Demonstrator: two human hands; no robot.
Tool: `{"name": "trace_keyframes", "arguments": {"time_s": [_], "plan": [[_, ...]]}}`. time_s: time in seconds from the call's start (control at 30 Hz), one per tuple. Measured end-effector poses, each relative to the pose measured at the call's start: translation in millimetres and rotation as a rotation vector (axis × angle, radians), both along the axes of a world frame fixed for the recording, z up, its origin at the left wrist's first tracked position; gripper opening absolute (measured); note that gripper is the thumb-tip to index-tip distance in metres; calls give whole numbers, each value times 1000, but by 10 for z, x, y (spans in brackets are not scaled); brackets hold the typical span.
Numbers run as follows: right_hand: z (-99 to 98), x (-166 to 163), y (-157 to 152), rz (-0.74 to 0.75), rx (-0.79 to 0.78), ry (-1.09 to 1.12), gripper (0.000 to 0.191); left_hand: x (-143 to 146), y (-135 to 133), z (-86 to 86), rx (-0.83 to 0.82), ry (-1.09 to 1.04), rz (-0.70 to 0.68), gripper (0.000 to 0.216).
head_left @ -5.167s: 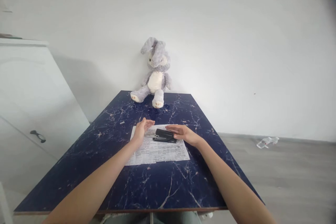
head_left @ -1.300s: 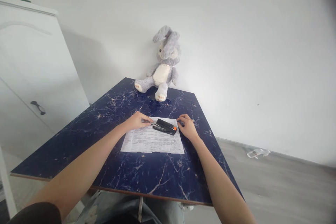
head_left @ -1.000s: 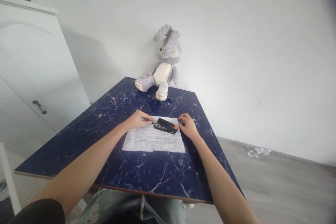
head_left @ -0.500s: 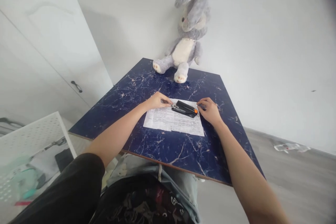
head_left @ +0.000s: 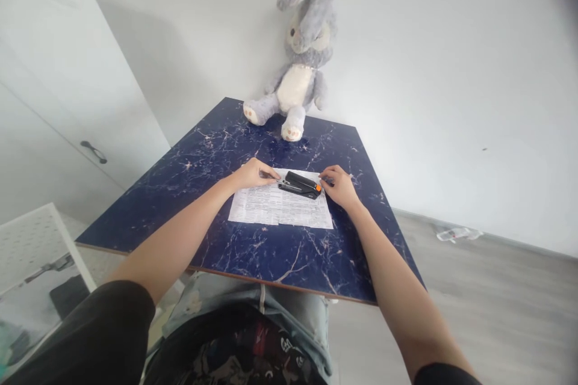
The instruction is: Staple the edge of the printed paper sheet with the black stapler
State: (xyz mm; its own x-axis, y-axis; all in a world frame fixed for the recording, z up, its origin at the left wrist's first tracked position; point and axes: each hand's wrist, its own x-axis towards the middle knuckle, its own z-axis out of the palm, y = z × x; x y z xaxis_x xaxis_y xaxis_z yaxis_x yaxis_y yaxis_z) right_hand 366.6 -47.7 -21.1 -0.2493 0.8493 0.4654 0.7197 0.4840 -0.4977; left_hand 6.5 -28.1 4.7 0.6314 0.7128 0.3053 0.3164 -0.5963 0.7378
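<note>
A printed sheet of paper (head_left: 280,210) lies on the dark blue marbled table (head_left: 203,156). On its far edge rests a black stapler (head_left: 298,184) with an orange end. My left hand (head_left: 255,173) is curled at the stapler's left tip, its fingers pinched on something small and thin there. My right hand (head_left: 339,187) is curled just right of the orange end, fingertips pinching a small dark thing I cannot make out.
A grey and white plush rabbit (head_left: 295,66) sits at the table's far edge against the white wall. A white cabinet (head_left: 54,108) stands to the left, a white perforated rack (head_left: 31,240) at lower left. A clear plastic bottle (head_left: 458,233) lies on the grey floor.
Five seconds ago both hands were flat and open beside the stapler; now both are curled and pinching at its ends. In the last half second the view shifted; the hands barely moved.
</note>
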Motion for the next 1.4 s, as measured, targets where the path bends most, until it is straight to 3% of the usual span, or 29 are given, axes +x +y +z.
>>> {"name": "trace_keyframes", "arguments": {"time_s": [0.47, 0.6, 0.8, 0.97, 1.1, 1.23, 1.4], "plan": [[35, 17, -4, -13, -36, 23, 16, -220, 23, 85, 48, 90, 30, 16], [143, -13, -71, 64, -49, 67, 28, -276, 60, 89, 18, 105, 38, 20], [209, -399, -229, 333, -66, 25, 36, 9, 33, 16, 2, 59, 78, 24], [145, -618, -237, 386, -57, 45, 35, 305, -21, -43, 55, 48, 48, 33], [173, -636, -244, 402, -83, 33, 36, 320, 0, -50, 85, 83, 3, 29], [265, -576, -286, 330, -111, -21, 31, 249, 69, -66, 115, 137, 40, 38], [390, -226, -277, -32, -104, -24, 24, 253, 78, -130, 197, 241, 204, 43]]}}
